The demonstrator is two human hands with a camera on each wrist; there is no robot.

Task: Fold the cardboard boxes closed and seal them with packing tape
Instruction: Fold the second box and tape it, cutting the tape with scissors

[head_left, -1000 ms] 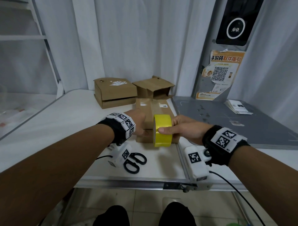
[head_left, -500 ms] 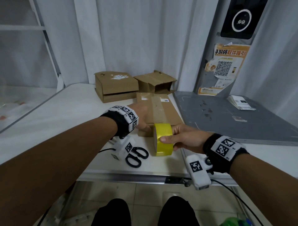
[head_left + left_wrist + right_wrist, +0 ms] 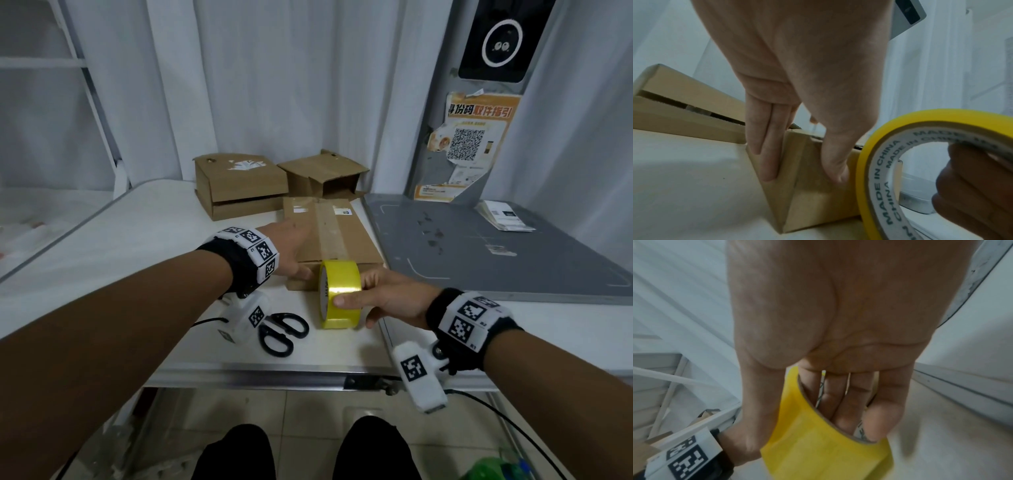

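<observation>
Taping the flat box, strip about to need cutting

Left hand (image 3: pixel 291 246) is pinning the flat cardboard box (image 3: pixel 334 236) at 12 o'clock with straight fingers; right hand (image 3: pixel 387 301) is gripping the yellow tape roll (image 3: pixel 340 294) at its near edge. Next I'd guess grabbing the scissors (image 3: pixel 281 330) at 7 o'clock on the surface (image 3: pixel 137 240).

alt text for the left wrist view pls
The left hand presses straight fingers against a flat cardboard box on a white table, while the right hand holds a yellow tape roll at its end.
</observation>
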